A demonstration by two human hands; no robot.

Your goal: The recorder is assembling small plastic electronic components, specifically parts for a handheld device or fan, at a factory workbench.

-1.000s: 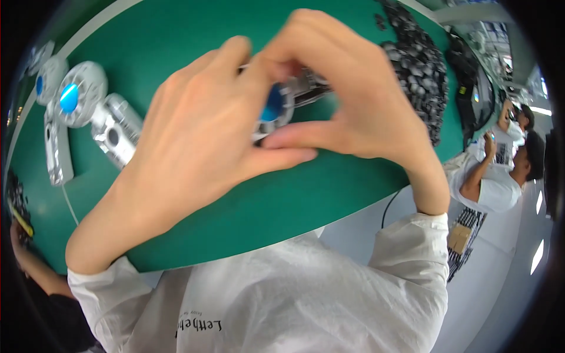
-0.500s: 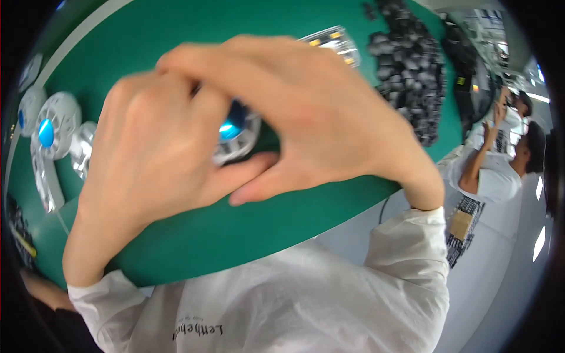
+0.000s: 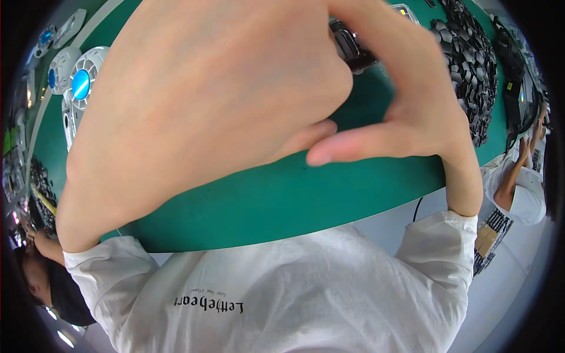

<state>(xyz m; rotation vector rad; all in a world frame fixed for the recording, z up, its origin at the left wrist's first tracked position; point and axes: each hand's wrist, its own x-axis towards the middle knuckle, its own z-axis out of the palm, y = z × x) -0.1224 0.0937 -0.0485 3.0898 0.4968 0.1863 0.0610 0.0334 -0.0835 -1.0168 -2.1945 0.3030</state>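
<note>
My left hand [image 3: 223, 88] is raised close to the view, back of the hand toward it. Its fingers are mostly hidden; only its thumb tip shows past the palm edge. Beside it, my right hand [image 3: 426, 100] curves round with thumb stretched out and apart from the index finger. That thumb's tip lies near the left one. Through the gap between the hands shows a shiny black part [image 3: 348, 46], mostly covered; I cannot tell whether either hand touches it. Left of my left hand stands a white round fan-like device [image 3: 81, 84] with a blue centre.
A pile of small black pieces [image 3: 471, 70] covers the right of the green table [image 3: 282, 200]. A clear-edged item [image 3: 405, 12] lies beyond my right hand. More white devices [image 3: 59, 70] stand at the left. Other people sit on both sides.
The view has shifted, and both hands appear larger and further right. My thumbs no longer overlap as before. The blue-centred device between my hands is now hidden; a black part shows there.
</note>
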